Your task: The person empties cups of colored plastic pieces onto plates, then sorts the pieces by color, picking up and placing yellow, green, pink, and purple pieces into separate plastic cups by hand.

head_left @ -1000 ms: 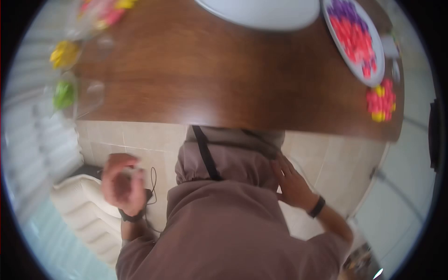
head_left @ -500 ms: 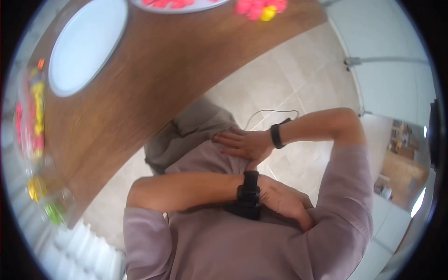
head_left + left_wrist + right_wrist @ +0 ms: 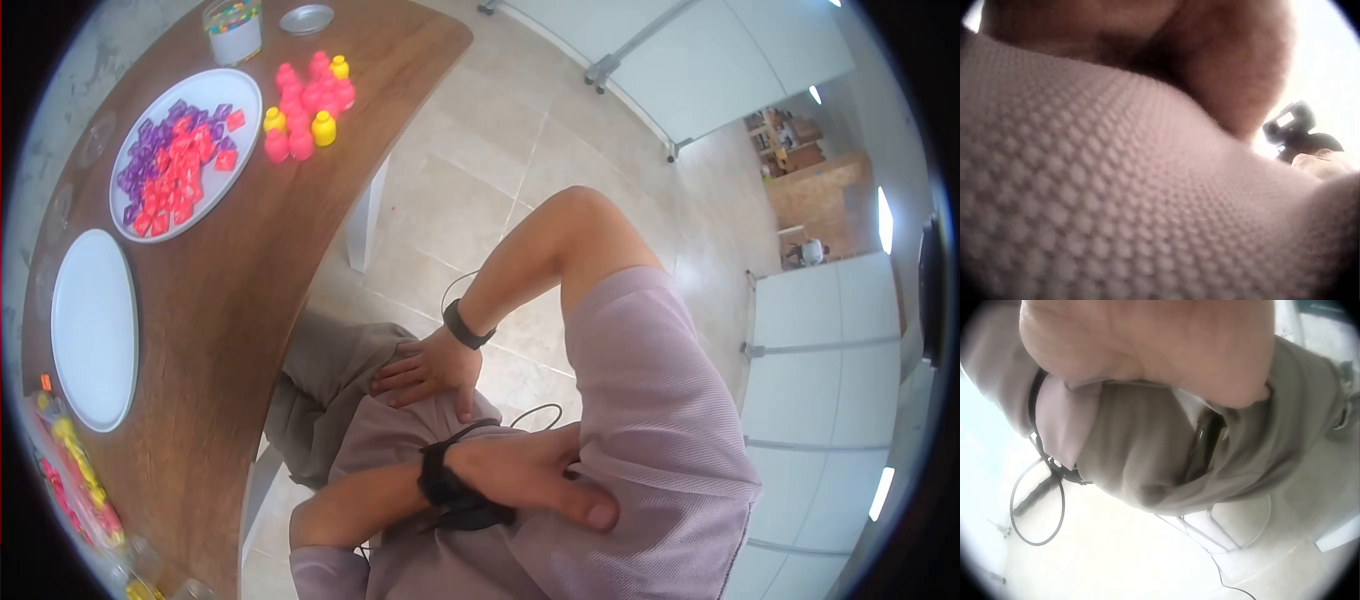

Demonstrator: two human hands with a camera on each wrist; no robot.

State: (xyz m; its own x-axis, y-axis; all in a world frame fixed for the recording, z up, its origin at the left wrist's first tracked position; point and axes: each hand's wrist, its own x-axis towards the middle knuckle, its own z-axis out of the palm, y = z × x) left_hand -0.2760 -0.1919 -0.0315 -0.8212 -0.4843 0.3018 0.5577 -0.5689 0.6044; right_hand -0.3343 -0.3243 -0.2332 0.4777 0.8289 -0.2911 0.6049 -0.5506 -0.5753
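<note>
My right hand (image 3: 432,372) rests flat on the thigh of the grey-brown trousers (image 3: 345,360), fingers spread. In the right wrist view its palm (image 3: 1147,340) lies over the trousers, where a dark shiny object (image 3: 1205,444) shows in a fold. My left hand (image 3: 525,478) reaches across the body to the right side of the mauve shirt (image 3: 640,450). Its thumb lies on the cloth, while the other fingers are hidden, so I cannot tell whether they grip it. Knitted cloth (image 3: 1116,187) fills much of the left wrist view, with the hand (image 3: 1229,56) above it.
On the wooden table (image 3: 215,330) at left are a white plate (image 3: 95,330), another plate (image 3: 235,175) of purple and red pieces, pink and yellow bottle-shaped pieces (image 3: 310,100), a clear tub (image 3: 233,35) and bagged pieces (image 3: 80,460). White panels (image 3: 690,50) stand at right.
The head view has swung right. My left hand has come from the left side across the body to the right side of the shirt. My right hand has stayed on the thigh.
</note>
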